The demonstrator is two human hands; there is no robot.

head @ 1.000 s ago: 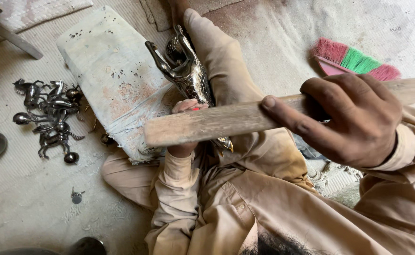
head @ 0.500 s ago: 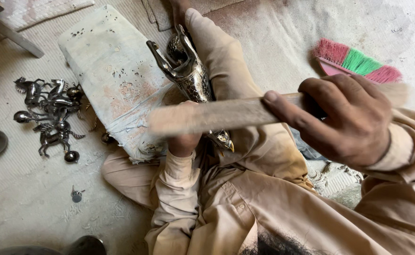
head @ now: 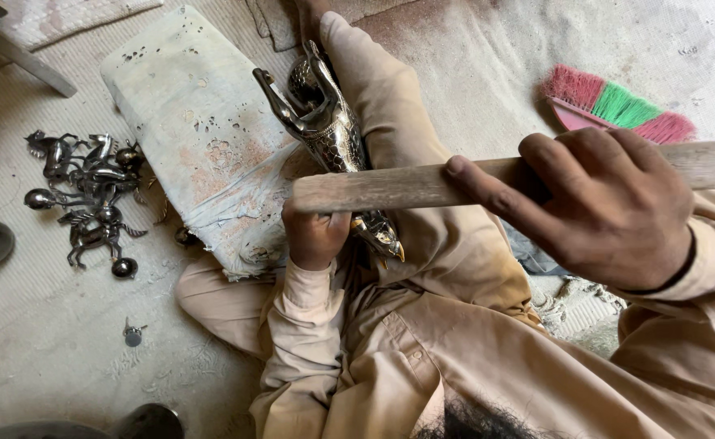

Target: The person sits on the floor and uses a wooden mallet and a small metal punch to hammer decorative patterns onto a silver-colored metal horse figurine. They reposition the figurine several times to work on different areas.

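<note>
Right grip (head: 609, 207) holds stick (head: 406, 187) across figurine (head: 333, 138).

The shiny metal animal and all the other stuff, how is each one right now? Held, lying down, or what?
Metal figure: lying along the person's leg, gripped near its lower end by the left hand.
Wooden stick: raised level over the figure, held in the right hand.
Grey cushion: flat on the floor, stained and pitted.
Small metal pieces: heaped loose on the floor, untouched.
Brush: lying on the floor, unused.
</note>
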